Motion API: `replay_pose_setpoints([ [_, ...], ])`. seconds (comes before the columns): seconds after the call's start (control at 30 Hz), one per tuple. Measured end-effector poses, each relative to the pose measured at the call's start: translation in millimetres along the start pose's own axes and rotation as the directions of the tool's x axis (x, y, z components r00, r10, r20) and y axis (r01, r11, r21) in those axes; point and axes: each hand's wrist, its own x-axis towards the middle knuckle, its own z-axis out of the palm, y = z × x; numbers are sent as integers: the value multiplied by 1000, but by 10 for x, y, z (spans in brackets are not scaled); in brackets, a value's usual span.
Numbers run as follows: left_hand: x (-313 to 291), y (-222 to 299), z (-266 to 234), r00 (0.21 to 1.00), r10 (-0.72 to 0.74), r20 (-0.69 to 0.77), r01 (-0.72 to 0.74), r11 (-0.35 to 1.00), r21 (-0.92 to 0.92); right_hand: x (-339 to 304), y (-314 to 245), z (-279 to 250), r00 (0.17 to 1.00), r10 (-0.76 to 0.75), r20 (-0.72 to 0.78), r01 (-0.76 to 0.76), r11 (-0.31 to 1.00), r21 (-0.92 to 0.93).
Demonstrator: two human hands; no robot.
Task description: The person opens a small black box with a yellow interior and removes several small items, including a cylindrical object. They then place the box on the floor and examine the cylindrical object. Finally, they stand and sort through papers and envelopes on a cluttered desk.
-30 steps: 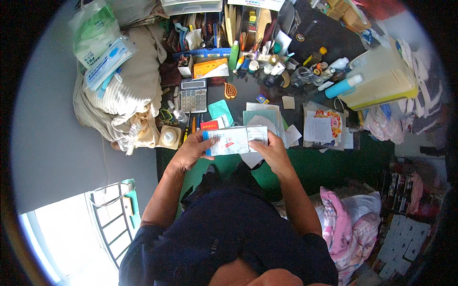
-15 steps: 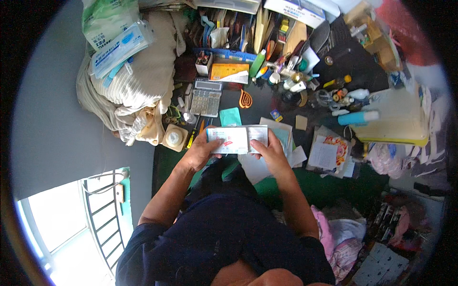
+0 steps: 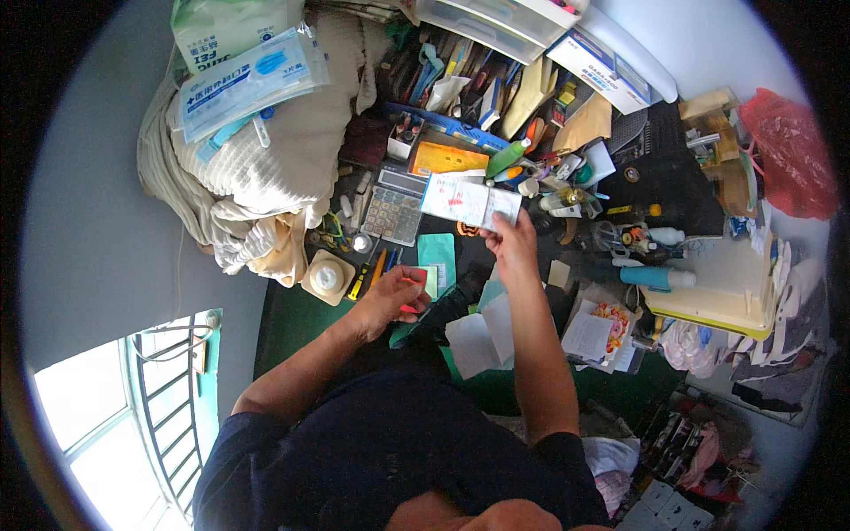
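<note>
Right hand [image 3: 513, 241] raised over the bench [image 3: 292, 319], grip pinched on the lower right corner of a white slip [image 3: 469, 201] with red marks. Slip hangs forward and left of the hand, its long axis running left to right, tilted slightly down to the right. It sits above the calculator [image 3: 394, 210] and an orange box [image 3: 447, 159], not touching either as far as I can tell.

Left hand [image 3: 394, 296] lower and nearer the body, grip curled around a small red and pale card [image 3: 416, 285]; how firmly, cannot tell. It lies just beside the teal pouch [image 3: 437, 257]. The two hands are well apart, the right one further out; the slip is the right hand's alone.

Containers: clear drawer unit [image 3: 496, 19] at the far edge, contents unclear. An open tray [image 3: 425, 75] behind the orange box holds upright pens, scissors and tools, tightly packed. Green bottle [image 3: 506, 157] lying tilted just right of the box. Round tape holder [image 3: 326, 276] left of the left hand. Loose white papers [image 3: 482, 336] between the forearms. Cream blanket [image 3: 266, 159] heaped at left with a packet of masks [image 3: 252, 78] on top.
</note>
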Motion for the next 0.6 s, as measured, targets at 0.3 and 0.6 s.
replay_pose_setpoints([
  [0.3, -101, -65, -289, 998, 51, -30, -51, 998, 22, 1172, 60, 428, 997, -16, -70, 5, 987, -159],
  [0.6, -124, -142, -474, 992, 86, -88, -88, 996, -14, 1466, 368, 315, 984, 21, -179, -87, 926, -367],
])
